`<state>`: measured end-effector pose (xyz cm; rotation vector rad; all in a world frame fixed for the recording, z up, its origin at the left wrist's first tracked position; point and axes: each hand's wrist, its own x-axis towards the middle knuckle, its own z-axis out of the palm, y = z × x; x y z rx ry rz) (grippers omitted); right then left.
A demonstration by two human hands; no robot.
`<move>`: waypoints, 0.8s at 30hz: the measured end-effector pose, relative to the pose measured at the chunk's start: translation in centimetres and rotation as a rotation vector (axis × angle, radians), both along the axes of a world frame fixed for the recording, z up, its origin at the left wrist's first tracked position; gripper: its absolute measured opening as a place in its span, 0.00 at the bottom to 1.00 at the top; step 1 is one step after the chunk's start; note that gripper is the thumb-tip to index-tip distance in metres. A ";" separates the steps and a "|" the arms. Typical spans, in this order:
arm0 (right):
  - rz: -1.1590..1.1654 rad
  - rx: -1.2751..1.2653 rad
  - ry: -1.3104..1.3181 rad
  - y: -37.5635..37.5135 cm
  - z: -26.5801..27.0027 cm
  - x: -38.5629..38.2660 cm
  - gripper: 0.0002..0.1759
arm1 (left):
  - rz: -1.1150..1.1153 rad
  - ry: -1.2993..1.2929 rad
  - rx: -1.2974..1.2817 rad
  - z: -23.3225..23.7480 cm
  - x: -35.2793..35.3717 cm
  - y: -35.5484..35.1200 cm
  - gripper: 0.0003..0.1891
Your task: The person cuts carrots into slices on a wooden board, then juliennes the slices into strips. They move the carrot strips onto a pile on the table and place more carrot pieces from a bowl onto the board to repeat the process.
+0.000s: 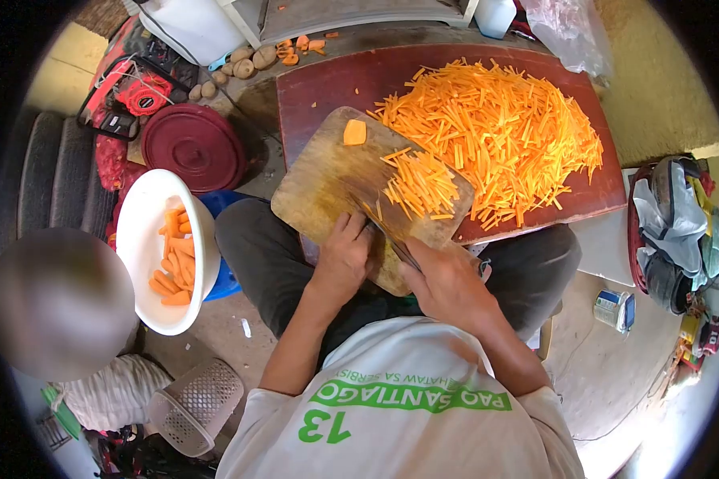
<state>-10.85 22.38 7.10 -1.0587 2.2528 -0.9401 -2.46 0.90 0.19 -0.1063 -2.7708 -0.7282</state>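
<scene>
My right hand (449,281) is wrapped round the handle of a knife (404,254), whose blade points up and left over the wooden cutting board (311,188). Beside the blade, my left hand (346,246) rests on the board with its fingers curled down; whatever lies under them is hidden. Cut carrot strips (423,185) lie in a small heap on the board's right part. One flat carrot piece (355,132) sits near its far edge. Beyond the board, a large pile of carrot strips (495,132) covers much of the red tabletop (319,84).
At my left, a white basin (208,255) holds peeled carrots (180,255). A dark red lid (193,148) is behind it, and a plastic basket (196,407) stands on the floor. Potatoes (244,68) and carrot ends (291,56) lie at the back. A filled tub (639,231) is at right.
</scene>
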 end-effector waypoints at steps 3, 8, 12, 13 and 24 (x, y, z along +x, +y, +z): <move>0.004 0.005 -0.057 -0.7 0.6 -0.7 0.18 | 0.015 0.007 0.012 0.1 0.2 -0.3 0.23; 0.028 -0.127 0.109 0.4 0.7 0.0 0.15 | 0.054 -0.022 0.103 -0.6 0.6 -0.2 0.25; -0.009 0.089 -0.078 -1.5 0.8 -0.9 0.16 | 0.048 0.059 0.151 -1.2 0.3 -0.4 0.26; -0.006 0.046 -0.083 -1.3 0.8 -0.9 0.17 | 0.048 0.086 0.151 -1.3 0.2 -0.6 0.27; 0.014 0.057 -0.098 -1.2 -0.1 -1.5 0.19 | 0.105 0.052 0.157 -1.4 0.6 -0.2 0.25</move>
